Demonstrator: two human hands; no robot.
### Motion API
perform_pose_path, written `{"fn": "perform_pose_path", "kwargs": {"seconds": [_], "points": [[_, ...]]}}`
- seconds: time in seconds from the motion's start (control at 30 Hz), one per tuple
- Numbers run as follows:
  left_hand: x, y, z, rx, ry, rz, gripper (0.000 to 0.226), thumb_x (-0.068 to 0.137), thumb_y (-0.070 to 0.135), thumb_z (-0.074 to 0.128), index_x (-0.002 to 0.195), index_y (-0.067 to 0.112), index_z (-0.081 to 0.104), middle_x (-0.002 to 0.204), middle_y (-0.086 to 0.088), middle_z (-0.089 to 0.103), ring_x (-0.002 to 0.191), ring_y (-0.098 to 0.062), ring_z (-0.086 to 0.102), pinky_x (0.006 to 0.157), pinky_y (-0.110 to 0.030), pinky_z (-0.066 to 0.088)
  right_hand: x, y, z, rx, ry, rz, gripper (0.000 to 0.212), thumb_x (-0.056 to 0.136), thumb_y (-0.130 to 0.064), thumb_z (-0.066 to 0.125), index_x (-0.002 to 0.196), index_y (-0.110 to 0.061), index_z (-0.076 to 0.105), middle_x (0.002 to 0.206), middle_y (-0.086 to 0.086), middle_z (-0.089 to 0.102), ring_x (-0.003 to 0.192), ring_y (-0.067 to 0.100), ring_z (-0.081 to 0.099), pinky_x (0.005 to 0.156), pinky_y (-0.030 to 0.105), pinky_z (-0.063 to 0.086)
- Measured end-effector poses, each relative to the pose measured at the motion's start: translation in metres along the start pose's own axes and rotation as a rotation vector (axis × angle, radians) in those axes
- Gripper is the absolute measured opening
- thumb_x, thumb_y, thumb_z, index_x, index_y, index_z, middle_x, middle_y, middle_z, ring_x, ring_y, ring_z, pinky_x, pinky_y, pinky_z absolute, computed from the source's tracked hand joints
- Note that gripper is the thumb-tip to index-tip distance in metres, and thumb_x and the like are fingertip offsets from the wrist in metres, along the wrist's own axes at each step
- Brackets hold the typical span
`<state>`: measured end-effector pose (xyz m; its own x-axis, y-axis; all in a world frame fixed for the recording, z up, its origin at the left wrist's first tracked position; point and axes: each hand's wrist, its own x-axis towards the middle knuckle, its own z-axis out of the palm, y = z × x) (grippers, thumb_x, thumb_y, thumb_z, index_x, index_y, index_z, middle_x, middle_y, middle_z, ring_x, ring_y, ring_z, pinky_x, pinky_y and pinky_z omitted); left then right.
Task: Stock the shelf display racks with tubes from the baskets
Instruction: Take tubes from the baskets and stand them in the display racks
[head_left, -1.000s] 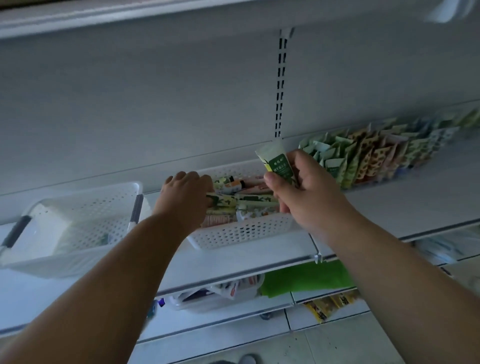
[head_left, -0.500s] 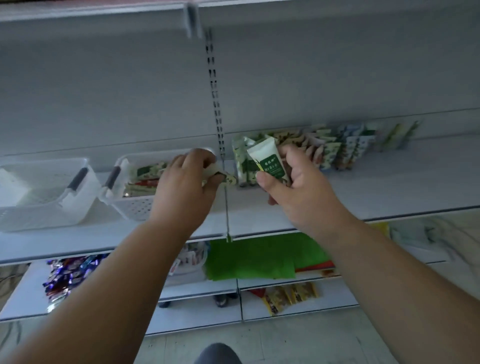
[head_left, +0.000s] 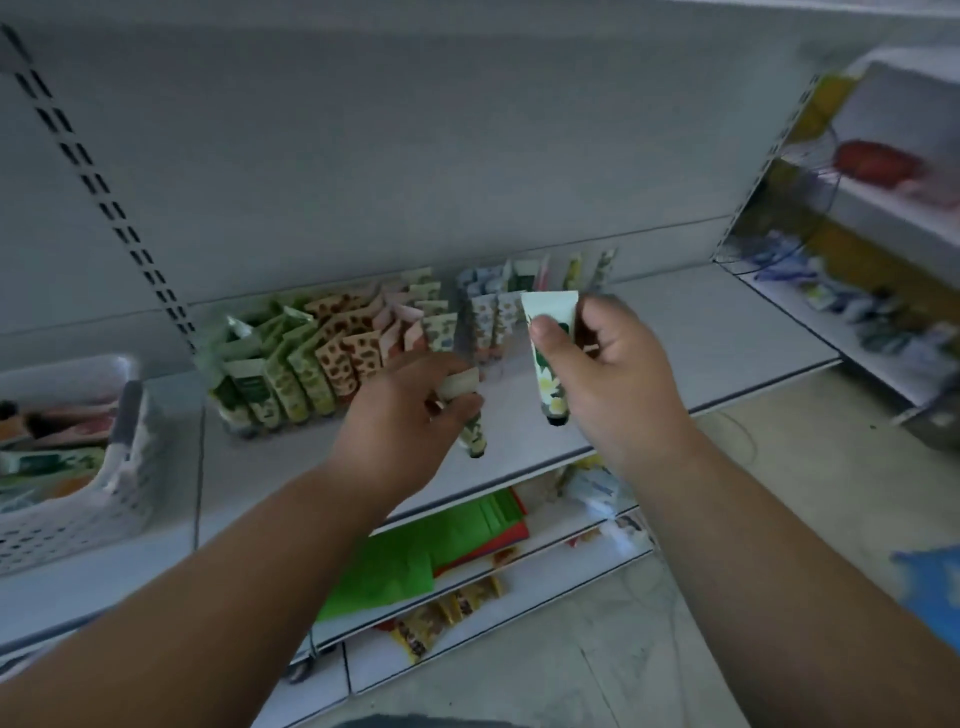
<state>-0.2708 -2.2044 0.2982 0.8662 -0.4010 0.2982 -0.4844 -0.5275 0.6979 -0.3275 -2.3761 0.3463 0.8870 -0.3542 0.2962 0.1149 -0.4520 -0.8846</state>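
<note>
Head camera view, looking down along two bare forearms: at the centre of the frame the right hand (head_left: 618, 374) pinches a slim plastic tube (head_left: 549, 358) between thumb and curled fingers, its flat crimped end up and its dark round cap down. That tube is pale cream with a green panel and white flowers printed on its smooth skin. Just left of it, the left hand (head_left: 410, 410) grips a second tube (head_left: 470, 415), also cap down, with a leafy pattern on a light ground; its upper part is mostly hidden by the fingers. Both tubes hang above the bare front of a flat grey metal shelf (head_left: 701, 332). Behind the hands, rows of upright tubes (head_left: 332, 353) in green, orange-spotted and pale blue prints fill the back of the shelf. At the left edge sits a white perforated plastic basket (head_left: 78, 499) with a grey handle, holding more tubes lying flat.
</note>
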Motion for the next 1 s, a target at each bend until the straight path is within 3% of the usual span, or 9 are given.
{"fn": "perform_pose_path", "kwargs": {"seconds": [0.13, 0.2, 0.3, 0.43, 0.53, 0.63, 0.7, 0.9, 1.0], "points": [[0.022, 0.009, 0.029, -0.015, -0.021, -0.022, 0.025, 0.087, 0.024, 0.068, 0.112, 0.022, 0.067, 0.099, 0.011, 0.060, 0.079, -0.005, 0.058, 0.070, -0.012, 0.046, 0.036, 0.028, -0.022, -0.119, 0.007, -0.074, 0.006, 0.092, -0.032, 0.064, 0.089, -0.027, 0.064, 0.073, -0.003, 0.061, 0.065, 0.007, 0.054, 0.061, 0.025, 0.044], [0.031, 0.011, 0.044, 0.015, 0.001, -0.062, 0.024, 0.088, 0.025, 0.067, 0.112, 0.025, 0.066, 0.096, 0.013, 0.061, 0.076, -0.001, 0.058, 0.065, -0.007, 0.042, 0.059, 0.045, -0.031, -0.215, -0.002, -0.116, 0.012, 0.091, -0.033, 0.064, 0.093, -0.021, 0.066, 0.074, -0.001, 0.060, 0.066, 0.010, 0.053, 0.059, 0.026, 0.041], [0.043, 0.019, 0.067, 0.061, 0.059, -0.117, 0.024, 0.089, 0.025, 0.065, 0.113, 0.028, 0.064, 0.094, 0.010, 0.061, 0.074, -0.006, 0.060, 0.064, -0.021, 0.048, 0.102, 0.073, -0.047, -0.279, -0.035, -0.145, 0.015, 0.088, -0.028, 0.069, 0.100, -0.019, 0.068, 0.076, -0.004, 0.063, 0.069, 0.010, 0.055, 0.061, 0.024, 0.042], [0.059, 0.029, 0.091, 0.111, 0.109, -0.193, 0.019, 0.092, 0.019, 0.059, 0.110, 0.026, 0.059, 0.092, 0.008, 0.054, 0.071, -0.008, 0.053, 0.060, -0.025, 0.042, 0.157, 0.102, -0.052, -0.348, -0.160, -0.179, 0.019, 0.090, -0.026, 0.066, 0.107, -0.017, 0.068, 0.077, -0.004, 0.061, 0.072, 0.013, 0.056, 0.064, 0.024, 0.040], [0.067, 0.034, 0.109, 0.131, 0.164, -0.249, 0.019, 0.093, 0.014, 0.056, 0.110, 0.021, 0.059, 0.096, 0.003, 0.054, 0.074, -0.016, 0.052, 0.063, -0.029, 0.042, 0.186, 0.120, -0.041, -0.409, -0.257, -0.238, 0.028, 0.094, -0.029, 0.061, 0.117, -0.014, 0.066, 0.092, 0.003, 0.067, 0.083, 0.016, 0.058, 0.070, 0.026, 0.039], [0.068, 0.038, 0.119, 0.147, 0.190, -0.301, 0.019, 0.094, 0.015, 0.055, 0.112, 0.019, 0.057, 0.098, 0.004, 0.052, 0.075, -0.016, 0.049, 0.061, -0.026, 0.037, 0.199, 0.136, -0.028, -0.442, -0.342, -0.252, 0.037, 0.097, -0.029, 0.058, 0.128, -0.010, 0.060, 0.114, 0.011, 0.067, 0.105, 0.026, 0.061, 0.084, 0.031, 0.044], [0.067, 0.039, 0.123, 0.149, 0.192, -0.320, 0.021, 0.094, 0.014, 0.055, 0.114, 0.018, 0.057, 0.099, 0.006, 0.049, 0.076, -0.012, 0.046, 0.060, -0.019, 0.033, 0.204, 0.145, -0.022, -0.471, -0.385, -0.288, 0.037, 0.097, -0.028, 0.057, 0.128, -0.008, 0.060, 0.118, 0.014, 0.066, 0.109, 0.030, 0.060, 0.084, 0.031, 0.043], [0.074, 0.043, 0.128, 0.133, 0.248, -0.328, 0.018, 0.093, 0.011, 0.056, 0.108, 0.020, 0.057, 0.091, 0.011, 0.047, 0.076, 0.005, 0.048, 0.060, -0.005, 0.033, 0.214, 0.161, -0.014, -0.540, -0.477, -0.355, 0.033, 0.095, -0.024, 0.058, 0.122, -0.007, 0.063, 0.110, 0.018, 0.064, 0.100, 0.034, 0.059, 0.077, 0.034, 0.044], [0.076, 0.045, 0.132, 0.095, 0.271, -0.366, 0.025, 0.092, 0.017, 0.059, 0.110, 0.031, 0.049, 0.091, 0.013, 0.054, 0.078, 0.002, 0.053, 0.061, -0.010, 0.038, 0.215, 0.164, -0.016, -0.574, -0.476, -0.376, 0.033, 0.093, -0.025, 0.061, 0.121, -0.010, 0.063, 0.110, 0.014, 0.061, 0.099, 0.031, 0.059, 0.071, 0.030, 0.038]]}}
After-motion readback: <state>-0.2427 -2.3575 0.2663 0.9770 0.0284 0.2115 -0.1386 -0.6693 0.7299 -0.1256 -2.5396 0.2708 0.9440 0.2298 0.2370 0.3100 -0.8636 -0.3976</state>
